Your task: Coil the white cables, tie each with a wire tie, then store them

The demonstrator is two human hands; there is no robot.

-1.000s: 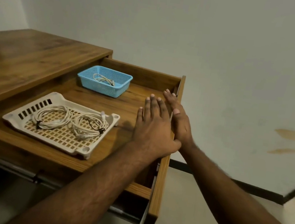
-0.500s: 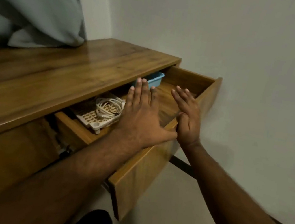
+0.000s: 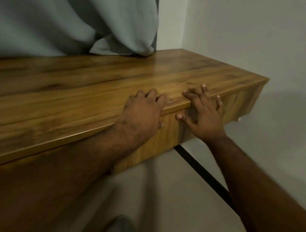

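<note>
The wooden drawer (image 3: 166, 137) sits shut, its front flush under the edge of the wooden desk top (image 3: 72, 92). My left hand (image 3: 142, 112) rests over that edge, fingers curled on the top and palm against the drawer front. Just to the right, my right hand (image 3: 203, 111) lies spread against the drawer front, its fingertips reaching onto the top. Neither hand holds anything. The coiled white cables, the cream tray and the blue basket are hidden inside the drawer.
A grey-green curtain (image 3: 70, 10) hangs over the back of the desk at the left. A pale wall (image 3: 276, 44) closes the right side. Below the desk is pale floor with a dark skirting line (image 3: 205, 172).
The drawer slid in from wide open to fully shut under both hands. The tray of coiled cables and the blue basket went out of sight. The view swung left, showing the curtain.
</note>
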